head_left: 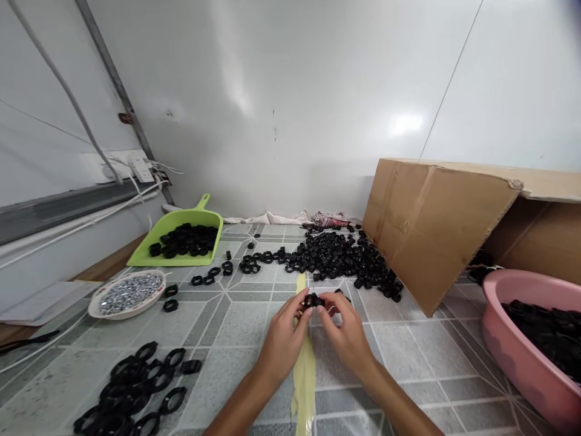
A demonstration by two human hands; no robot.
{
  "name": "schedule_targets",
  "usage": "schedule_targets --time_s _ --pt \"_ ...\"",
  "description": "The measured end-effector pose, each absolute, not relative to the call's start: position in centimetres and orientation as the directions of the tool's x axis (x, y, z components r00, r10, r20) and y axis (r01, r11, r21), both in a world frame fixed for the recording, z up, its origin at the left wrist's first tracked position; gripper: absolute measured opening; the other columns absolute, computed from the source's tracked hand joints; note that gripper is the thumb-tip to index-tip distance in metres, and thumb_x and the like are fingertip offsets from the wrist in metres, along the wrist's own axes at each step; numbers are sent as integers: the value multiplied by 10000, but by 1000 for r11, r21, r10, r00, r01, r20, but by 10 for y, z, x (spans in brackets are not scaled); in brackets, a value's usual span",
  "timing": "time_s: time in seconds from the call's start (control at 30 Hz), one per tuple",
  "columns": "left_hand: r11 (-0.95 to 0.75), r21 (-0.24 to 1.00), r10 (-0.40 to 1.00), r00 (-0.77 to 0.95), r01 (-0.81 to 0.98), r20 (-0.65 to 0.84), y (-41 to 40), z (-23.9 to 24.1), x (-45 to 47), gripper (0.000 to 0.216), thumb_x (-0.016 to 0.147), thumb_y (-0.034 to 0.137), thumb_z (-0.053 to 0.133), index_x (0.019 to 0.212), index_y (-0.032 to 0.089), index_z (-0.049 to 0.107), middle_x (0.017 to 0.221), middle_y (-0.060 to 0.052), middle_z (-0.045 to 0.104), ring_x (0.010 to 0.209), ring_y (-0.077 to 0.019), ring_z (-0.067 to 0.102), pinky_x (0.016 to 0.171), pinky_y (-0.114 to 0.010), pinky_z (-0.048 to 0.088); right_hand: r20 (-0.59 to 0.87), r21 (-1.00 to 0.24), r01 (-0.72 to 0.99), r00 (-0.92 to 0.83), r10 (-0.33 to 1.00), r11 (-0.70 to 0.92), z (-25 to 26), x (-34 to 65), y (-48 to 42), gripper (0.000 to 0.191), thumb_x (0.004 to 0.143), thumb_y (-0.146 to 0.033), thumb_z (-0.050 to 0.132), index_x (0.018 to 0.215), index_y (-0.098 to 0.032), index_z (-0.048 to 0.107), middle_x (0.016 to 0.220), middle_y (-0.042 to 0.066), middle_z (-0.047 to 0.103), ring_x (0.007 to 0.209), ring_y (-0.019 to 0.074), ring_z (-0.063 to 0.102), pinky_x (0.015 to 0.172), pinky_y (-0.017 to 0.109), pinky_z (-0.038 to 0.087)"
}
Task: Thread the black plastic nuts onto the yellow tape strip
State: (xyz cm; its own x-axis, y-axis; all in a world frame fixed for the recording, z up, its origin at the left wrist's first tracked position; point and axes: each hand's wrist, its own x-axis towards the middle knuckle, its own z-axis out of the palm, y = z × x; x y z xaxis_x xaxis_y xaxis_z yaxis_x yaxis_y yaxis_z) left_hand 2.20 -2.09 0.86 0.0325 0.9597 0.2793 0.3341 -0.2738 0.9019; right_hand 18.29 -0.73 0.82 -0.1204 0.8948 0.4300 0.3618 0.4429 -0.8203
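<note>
We see a black ring-shaped part (pixel 312 300) at the centre of the scene, raised above a strip of yellow tape (pixel 305 369) on the tile-patterned tabletop (pixel 236 327). The left hand (pixel 282 330) pinches it between thumb and fingertips from the left; the right hand (pixel 345 330) closes thumb and fingers on its right side. Whether a second small piece sits between the fingers, we cannot tell. We judge the part light and stiff, probably moulded plastic, smooth enough to slip yet unlikely to break; the outer rim, pinched from opposite sides, seems the surest hold. On the far side lies a heap of small black parts (pixel 333 251); near left, we find larger black rings (pixel 161 378). A lime-green dustpan (pixel 141 257) and an oval dish (pixel 94 310) of silvery pieces (pixel 131 293) stand far left and left, a pink basin (pixel 502 339) at right.
</note>
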Motion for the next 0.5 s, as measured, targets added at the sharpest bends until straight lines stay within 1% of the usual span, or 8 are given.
schedule_targets --time_s 0.13,0.23,0.3,0.37,0.43,0.5 --pt "-331 874 941 52 357 335 -21 13 21 324 962 369 529 1264 273 599 1120 -57 674 969 -210 638 886 -352 502 418 -847 302 -129 899 438 14 188 -4 206 945 -315 550 1098 -210 638 1013 52 665 912 196 618 802 304 481" --pt "-346 885 938 91 311 335 -19 17 21 268 946 338 553 1194 256 614 1150 -59 644 971 -199 628 868 -329 498 389 -862 291 -148 909 416 18 191 -3 194 932 -318 573 1068 -205 654 959 44 670 867 190 619 771 298 478" --pt "-314 912 948 144 264 284 -19 20 19 249 916 323 593 1151 241 609 1127 -61 642 959 -199 629 833 -313 501 368 -868 295 -158 916 400 21 196 -2 196 924 -321 585 1062 -205 663 943 43 675 869 195 621 770 303 475" --pt "-248 940 960 189 236 206 -19 23 16 252 889 324 626 1121 231 597 1021 -46 656 895 -193 633 793 -303 496 330 -882 289 -187 925 373 26 201 0 208 919 -326 592 1074 -213 671 972 46 686 909 205 626 793 313 474" --pt "-192 952 969 200 238 145 -20 26 14 263 875 340 644 1107 227 588 901 -20 644 811 -180 618 749 -292 479 275 -902 266 -254 927 341 31 205 2 221 916 -327 597 1094 -220 674 1029 52 693 960 213 628 822 325 473" --pt "-175 954 973 190 244 130 -20 28 14 270 867 362 654 1092 224 598 824 2 614 745 -166 585 702 -277 456 230 -918 237 -335 914 318 34 208 3 225 910 -323 604 1098 -224 676 1063 54 693 980 215 629 838 334 474"
